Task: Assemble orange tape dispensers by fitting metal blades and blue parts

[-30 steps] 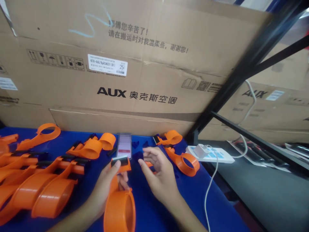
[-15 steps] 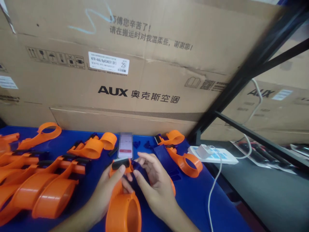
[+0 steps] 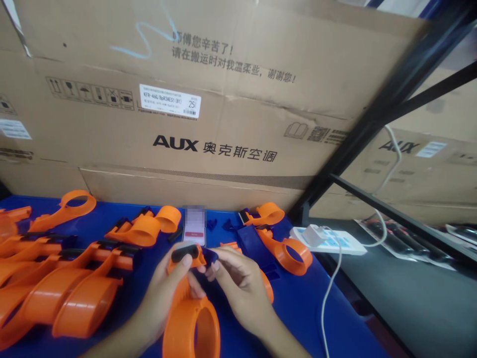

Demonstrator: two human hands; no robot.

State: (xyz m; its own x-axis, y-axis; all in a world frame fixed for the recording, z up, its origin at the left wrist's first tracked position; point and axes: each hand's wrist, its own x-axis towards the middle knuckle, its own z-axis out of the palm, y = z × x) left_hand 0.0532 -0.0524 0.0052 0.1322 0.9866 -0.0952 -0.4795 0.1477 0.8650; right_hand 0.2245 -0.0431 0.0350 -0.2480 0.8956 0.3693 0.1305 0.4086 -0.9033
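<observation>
My left hand (image 3: pixel 164 284) is wrapped round an orange tape dispenser (image 3: pixel 177 325), thumb on its black roller (image 3: pixel 184 253). The dispenser's round hub hangs down toward me. Between the thumb and fingers of my right hand (image 3: pixel 242 286) is a small dark blue plastic piece (image 3: pixel 209 255), touching the right end of the dispenser's head. Whether the piece is seated there I cannot tell. Behind my right hand, another orange part (image 3: pixel 267 288) is mostly hidden.
Several orange dispensers (image 3: pixel 87 303) crowd the left of the blue table (image 3: pixel 298 318). More orange dispensers (image 3: pixel 294 256) lie at the right. A phone (image 3: pixel 194 233) stands beyond my hands, near small blue pieces (image 3: pixel 229 225). A white power strip (image 3: pixel 335 242) trails a cable. Behind is a large carton (image 3: pixel 223 109).
My right fingers have closed in on the blue piece, and the hand has tilted, its index finger now curled over the piece. My left hand and the dispenser have hardly moved.
</observation>
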